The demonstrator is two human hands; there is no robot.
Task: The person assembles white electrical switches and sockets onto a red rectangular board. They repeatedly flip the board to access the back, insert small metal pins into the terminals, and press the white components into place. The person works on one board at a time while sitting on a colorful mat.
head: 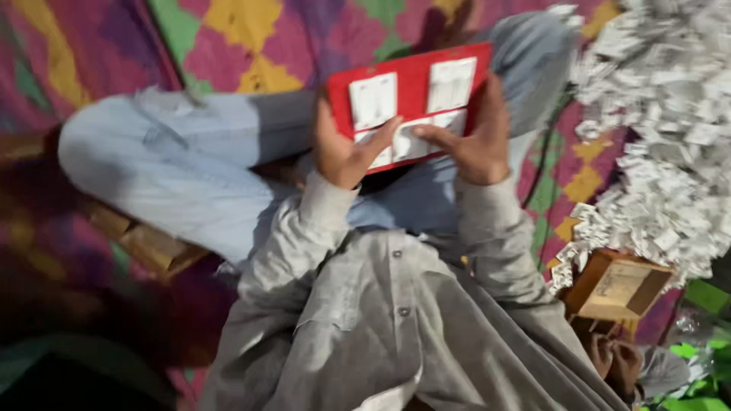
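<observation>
We grip the red board (407, 80) — left hand (343, 148) and right hand (472, 144) clamped on its near edge, thumbs on the white pieces (411, 141).

I am seeing a heap of small white pieces (662, 137) lying on the patterned floor mat (251, 38) at its right edge, with a small brown cardboard box (618, 285) sitting just below it.

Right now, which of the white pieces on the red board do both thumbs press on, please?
The lower white piece near the board's near edge; the two upper ones lie untouched.
</observation>
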